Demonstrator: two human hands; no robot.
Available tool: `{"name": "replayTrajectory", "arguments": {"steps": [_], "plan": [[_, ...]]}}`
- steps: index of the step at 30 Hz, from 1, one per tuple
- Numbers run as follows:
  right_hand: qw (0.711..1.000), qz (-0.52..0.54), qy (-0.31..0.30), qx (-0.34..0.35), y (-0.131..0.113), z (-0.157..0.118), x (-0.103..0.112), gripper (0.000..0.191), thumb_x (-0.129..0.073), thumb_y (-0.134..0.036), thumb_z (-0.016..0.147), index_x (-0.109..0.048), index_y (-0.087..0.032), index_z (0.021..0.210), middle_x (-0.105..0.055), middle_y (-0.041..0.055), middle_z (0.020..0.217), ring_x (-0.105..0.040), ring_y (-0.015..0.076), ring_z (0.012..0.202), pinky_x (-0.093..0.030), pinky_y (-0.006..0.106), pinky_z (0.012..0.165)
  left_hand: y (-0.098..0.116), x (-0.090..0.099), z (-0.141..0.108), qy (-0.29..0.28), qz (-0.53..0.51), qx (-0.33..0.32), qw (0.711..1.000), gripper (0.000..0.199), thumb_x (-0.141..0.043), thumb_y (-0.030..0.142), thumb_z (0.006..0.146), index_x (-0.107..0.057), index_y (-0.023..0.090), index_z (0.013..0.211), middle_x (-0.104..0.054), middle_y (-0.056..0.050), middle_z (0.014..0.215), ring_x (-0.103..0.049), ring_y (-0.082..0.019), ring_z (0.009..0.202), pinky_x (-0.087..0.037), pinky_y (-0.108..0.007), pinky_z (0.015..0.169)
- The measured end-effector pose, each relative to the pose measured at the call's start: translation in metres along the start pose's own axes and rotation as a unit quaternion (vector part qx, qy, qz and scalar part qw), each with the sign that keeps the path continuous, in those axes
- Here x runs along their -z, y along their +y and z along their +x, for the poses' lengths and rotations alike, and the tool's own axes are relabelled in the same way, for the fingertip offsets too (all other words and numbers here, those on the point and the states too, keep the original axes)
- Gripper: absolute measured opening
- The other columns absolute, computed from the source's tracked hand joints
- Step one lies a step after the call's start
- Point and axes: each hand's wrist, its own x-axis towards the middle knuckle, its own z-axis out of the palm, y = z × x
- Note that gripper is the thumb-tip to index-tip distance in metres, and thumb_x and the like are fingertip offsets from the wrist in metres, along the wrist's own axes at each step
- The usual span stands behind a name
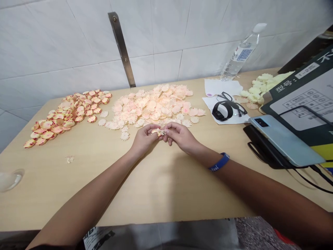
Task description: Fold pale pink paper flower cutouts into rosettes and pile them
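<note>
Both of my hands meet over the middle of the table (pixel 130 194), in front of a pile of pale pink, flower-shaped pieces with toothed edges (pixel 153 104). My left hand (pixel 144 139) pinches a small cream flower piece (pixel 157 132) between thumb and fingers. From the other side, my right hand (pixel 179 137) grips the same piece with its fingertips. The piece looks bunched or folded, and the fingers partly cover it. To the left lies a second pile of yellowish flower pieces with red edges (pixel 65 116).
A water bottle (pixel 240 55), papers (pixel 223 86), glasses (pixel 238 106) and a black wristband (pixel 222 110) stand or lie at the back right. Nearer are a light blue phone (pixel 288 139) on a black object and a dark box (pixel 304 93). A small scrap (pixel 69 159) lies left.
</note>
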Motion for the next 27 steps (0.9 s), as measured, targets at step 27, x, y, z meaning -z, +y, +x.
{"name": "replayTrajectory", "arguments": {"steps": [27], "plan": [[0.987,-0.146,0.036,0.047,-0.007,-0.003,0.016,0.052,-0.063,-0.06,0.082,-0.045,-0.019,0.056,-0.05,-0.0025,0.047,-0.043,0.0068,0.039,-0.032,0.022,0.041,0.0,0.005,0.0,-0.041,0.199,-0.074,0.976,0.018,-0.068,0.032,0.076,-0.071,0.014,0.079,-0.067,-0.004,0.071,-0.057,-0.015,0.066,-0.043,-0.027,0.063]]}}
